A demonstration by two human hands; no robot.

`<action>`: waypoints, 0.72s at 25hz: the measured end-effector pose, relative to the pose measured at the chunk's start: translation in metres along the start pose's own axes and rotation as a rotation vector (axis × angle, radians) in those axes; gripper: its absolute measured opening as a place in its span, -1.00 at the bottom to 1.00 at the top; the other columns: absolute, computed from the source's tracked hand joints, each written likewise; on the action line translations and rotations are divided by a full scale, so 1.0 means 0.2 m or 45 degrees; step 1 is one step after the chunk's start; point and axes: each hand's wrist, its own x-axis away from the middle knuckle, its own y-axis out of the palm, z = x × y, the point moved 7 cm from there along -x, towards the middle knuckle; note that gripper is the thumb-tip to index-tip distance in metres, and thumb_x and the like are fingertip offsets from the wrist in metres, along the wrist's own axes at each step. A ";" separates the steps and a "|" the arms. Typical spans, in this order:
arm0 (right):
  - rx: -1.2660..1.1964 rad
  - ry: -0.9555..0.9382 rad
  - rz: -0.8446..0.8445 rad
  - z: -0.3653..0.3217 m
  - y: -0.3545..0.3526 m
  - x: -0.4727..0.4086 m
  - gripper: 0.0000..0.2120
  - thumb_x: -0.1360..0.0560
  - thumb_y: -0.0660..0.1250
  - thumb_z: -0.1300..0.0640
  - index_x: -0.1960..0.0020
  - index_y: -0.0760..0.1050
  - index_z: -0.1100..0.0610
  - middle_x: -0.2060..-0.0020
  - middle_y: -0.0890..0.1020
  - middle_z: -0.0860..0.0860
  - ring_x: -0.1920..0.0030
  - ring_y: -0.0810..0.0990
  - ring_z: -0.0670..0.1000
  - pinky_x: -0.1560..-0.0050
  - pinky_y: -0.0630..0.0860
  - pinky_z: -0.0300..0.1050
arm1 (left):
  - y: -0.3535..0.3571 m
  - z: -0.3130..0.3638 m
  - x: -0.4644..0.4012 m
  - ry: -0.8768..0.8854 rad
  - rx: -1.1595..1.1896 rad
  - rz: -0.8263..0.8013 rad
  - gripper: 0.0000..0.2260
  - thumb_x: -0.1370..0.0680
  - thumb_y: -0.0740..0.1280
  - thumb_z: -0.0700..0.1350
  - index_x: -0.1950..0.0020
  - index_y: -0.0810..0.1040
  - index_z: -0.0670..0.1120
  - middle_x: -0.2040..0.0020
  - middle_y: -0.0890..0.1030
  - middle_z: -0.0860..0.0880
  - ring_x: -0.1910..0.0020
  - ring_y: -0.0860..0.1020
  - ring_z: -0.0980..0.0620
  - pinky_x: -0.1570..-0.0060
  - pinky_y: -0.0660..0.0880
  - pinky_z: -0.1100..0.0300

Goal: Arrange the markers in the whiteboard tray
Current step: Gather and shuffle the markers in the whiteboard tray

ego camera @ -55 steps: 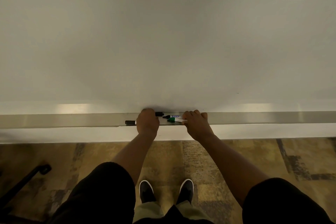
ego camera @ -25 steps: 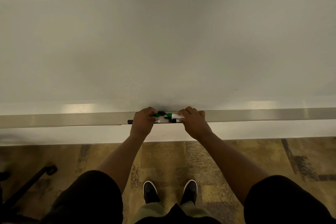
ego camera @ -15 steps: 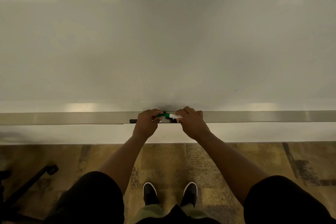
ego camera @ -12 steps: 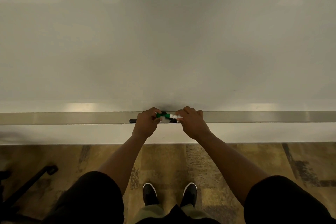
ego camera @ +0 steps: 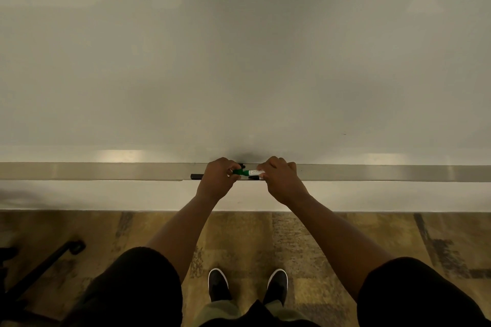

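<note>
In front of me a large pale whiteboard (ego camera: pixel 244 56) fills the upper part of the view, blank apart from soft reflections, and along its lower edge runs a long metal tray (ego camera: pixel 106 171) with a white ledge just below it. Under that is patchy brown and tan carpet (ego camera: pixel 305 241), with a dark chair base (ego camera: pixel 53 255) at the lower left and my two black shoes (ego camera: pixel 247 284) pointing at the wall. I count three markers for certain: a green marker (ego camera: pixel 245 172) with a white label, lying lengthwise over the tray between my hands; a black marker (ego camera: pixel 197 176) whose end sticks out to the left of my left hand (ego camera: pixel 216 179); and a dark marker end (ego camera: pixel 254 178) showing just below the green one. A small black tip (ego camera: pixel 242 166) above the green marker may be another, but I cannot tell. The left grip is curled closed on the green marker's cap end, and the right hand (ego camera: pixel 281 178) is closed on its labelled end. The label has print on it, too small to read.
</note>
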 end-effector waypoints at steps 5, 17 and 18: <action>-0.012 0.046 0.047 0.01 -0.01 0.00 -0.63 -0.44 0.26 0.31 -0.22 0.45 0.06 -0.11 0.53 0.08 -0.07 0.48 0.13 -0.05 0.36 0.04 | -0.01 0.00 -0.01 -0.040 0.009 0.036 -0.82 -0.40 0.47 -0.26 0.00 0.66 -0.18 0.08 0.65 -0.21 0.13 0.61 -0.15 0.03 0.55 0.02; -0.081 -0.004 -0.020 -0.01 0.03 -0.01 -0.69 -0.54 0.18 0.27 -0.27 0.42 0.12 -0.13 0.50 0.11 -0.09 0.46 0.11 -0.06 0.41 0.00 | 0.00 0.03 -0.01 -0.011 0.023 0.010 -0.86 -0.43 0.42 -0.28 0.04 0.67 -0.16 0.13 0.70 -0.17 0.15 0.60 -0.12 0.12 0.44 0.15; -0.113 -0.003 -0.034 -0.01 0.04 -0.02 -0.71 -0.56 0.16 0.25 -0.26 0.43 0.13 -0.11 0.51 0.12 -0.07 0.47 0.12 -0.05 0.43 0.01 | 0.00 0.03 -0.02 -0.010 0.030 0.005 -0.87 -0.43 0.41 -0.28 0.04 0.68 -0.16 0.14 0.71 -0.16 0.16 0.61 -0.12 0.13 0.44 0.16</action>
